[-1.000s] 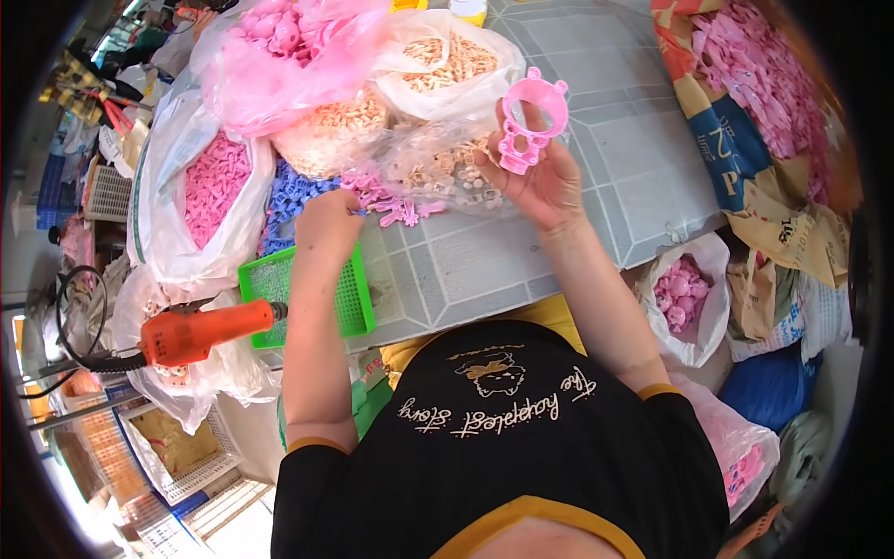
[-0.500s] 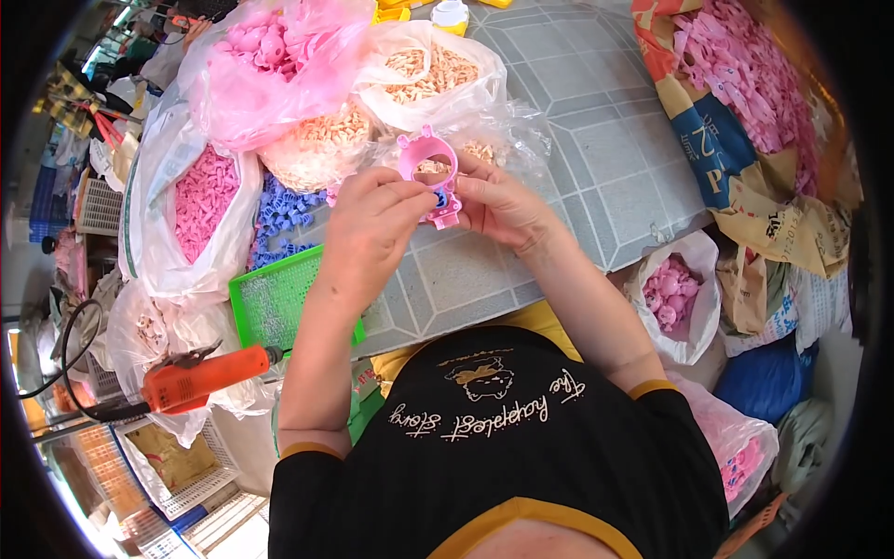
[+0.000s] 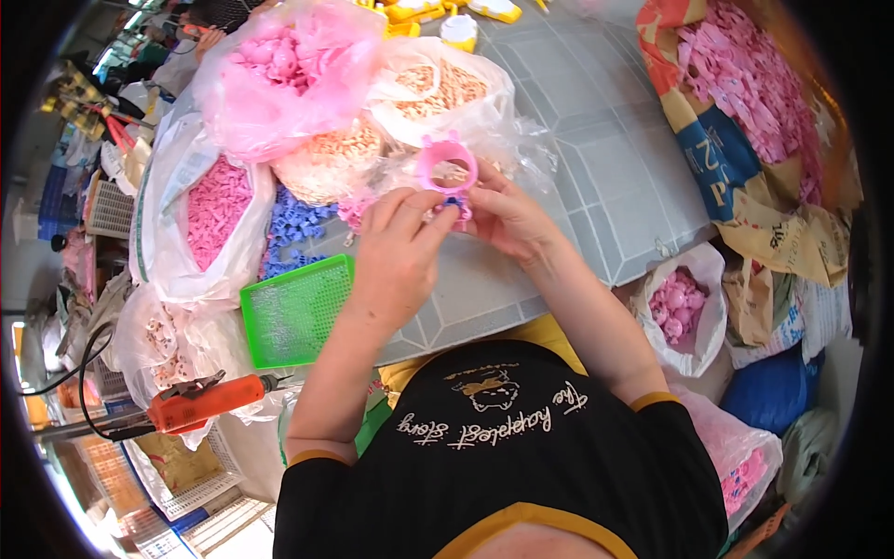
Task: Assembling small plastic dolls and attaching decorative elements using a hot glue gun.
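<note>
Left hand (image 3: 396, 256) moved from blue parts pile (image 3: 298, 224) to pink ring-shaped frame (image 3: 447, 146), above table (image 3: 596, 186), inward of near edge. Blue piece (image 3: 454, 202) now at frame's lower end: fitting apparently underway. Right hand (image 3: 510, 216) grip pinching frame; left grip's pinch hidden, can't tell.

At 12 o'clock from me I hold the pink ring (image 3: 426, 169), its round loop open and knobbed toward 12. Against its 6 o'clock end is the blue part (image 3: 454, 202), small, partly hidden; I can't tell whether it's seated.
</note>
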